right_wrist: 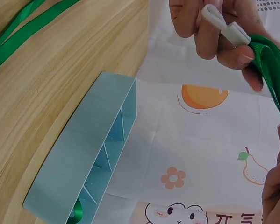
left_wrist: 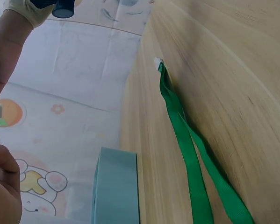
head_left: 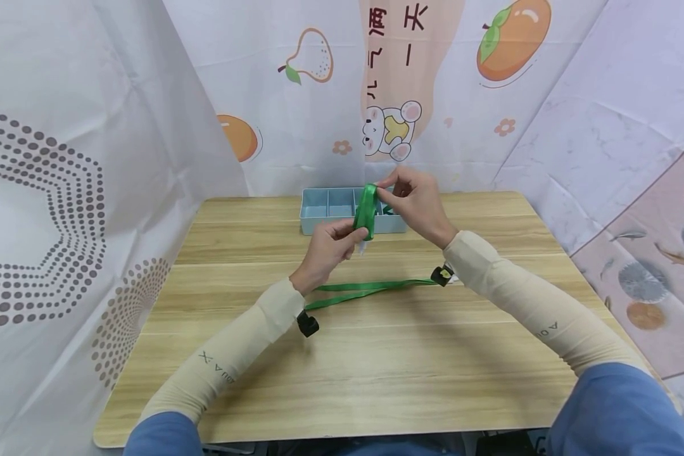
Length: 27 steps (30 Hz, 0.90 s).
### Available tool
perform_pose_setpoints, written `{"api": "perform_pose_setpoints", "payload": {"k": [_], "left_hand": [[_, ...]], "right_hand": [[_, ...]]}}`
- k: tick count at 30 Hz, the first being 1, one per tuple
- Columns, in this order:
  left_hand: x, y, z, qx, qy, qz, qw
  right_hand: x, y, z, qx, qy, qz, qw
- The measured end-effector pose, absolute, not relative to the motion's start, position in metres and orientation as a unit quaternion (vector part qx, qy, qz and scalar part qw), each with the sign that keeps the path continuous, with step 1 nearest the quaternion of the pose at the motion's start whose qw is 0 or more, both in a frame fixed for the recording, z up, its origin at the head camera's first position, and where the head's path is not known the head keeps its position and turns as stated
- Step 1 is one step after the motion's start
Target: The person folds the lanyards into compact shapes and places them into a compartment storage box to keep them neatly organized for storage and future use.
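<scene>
Above the back of the table, both hands hold a green lanyard (head_left: pixel 367 212) folded into a short, looped bundle. My left hand (head_left: pixel 329 247) pinches its lower end between thumb and fingers. A white plastic clip (right_wrist: pixel 235 33) sticks out there, across the left fingers in the right wrist view. At the top of the fold, my right hand (head_left: pixel 417 197) grips the ribbon between thumb and index finger. A second green lanyard (left_wrist: pixel 186 149) lies stretched out on the table below the hands, its two straps running to a white end piece (left_wrist: pixel 158 63).
Behind the hands, a light blue divided box (head_left: pixel 319 225) stands near the table's back edge. Green ribbon (right_wrist: pixel 75 212) shows in its right-end compartment. A printed curtain (head_left: pixel 296 126) hangs right behind the wooden table (head_left: pixel 342 373).
</scene>
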<state>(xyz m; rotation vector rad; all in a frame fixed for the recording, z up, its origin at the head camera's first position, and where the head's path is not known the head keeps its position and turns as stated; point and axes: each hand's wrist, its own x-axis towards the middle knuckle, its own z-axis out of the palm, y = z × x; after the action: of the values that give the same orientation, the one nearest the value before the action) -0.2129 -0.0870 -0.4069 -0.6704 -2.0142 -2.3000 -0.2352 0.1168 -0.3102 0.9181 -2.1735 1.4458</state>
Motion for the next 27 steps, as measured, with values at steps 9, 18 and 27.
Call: {"api": "perform_pose_setpoints", "payload": {"k": [9,18,27], "left_hand": [[-0.212,-0.086,-0.405,-0.242,-0.676,-0.696,0.004],[-0.214,-0.088,-0.4,-0.203,-0.698,-0.686,0.0],[-0.217,-0.089,-0.397,-0.179,-0.696,-0.695,0.009]], "right_hand": [[-0.261,0.122,-0.331,0.326,-0.773,0.51,0.19],[-0.263,0.127,-0.33,0.182,-0.713,0.671,-0.087],[-0.261,0.124,-0.344,0.132,-0.641,0.709,-0.263]]}}
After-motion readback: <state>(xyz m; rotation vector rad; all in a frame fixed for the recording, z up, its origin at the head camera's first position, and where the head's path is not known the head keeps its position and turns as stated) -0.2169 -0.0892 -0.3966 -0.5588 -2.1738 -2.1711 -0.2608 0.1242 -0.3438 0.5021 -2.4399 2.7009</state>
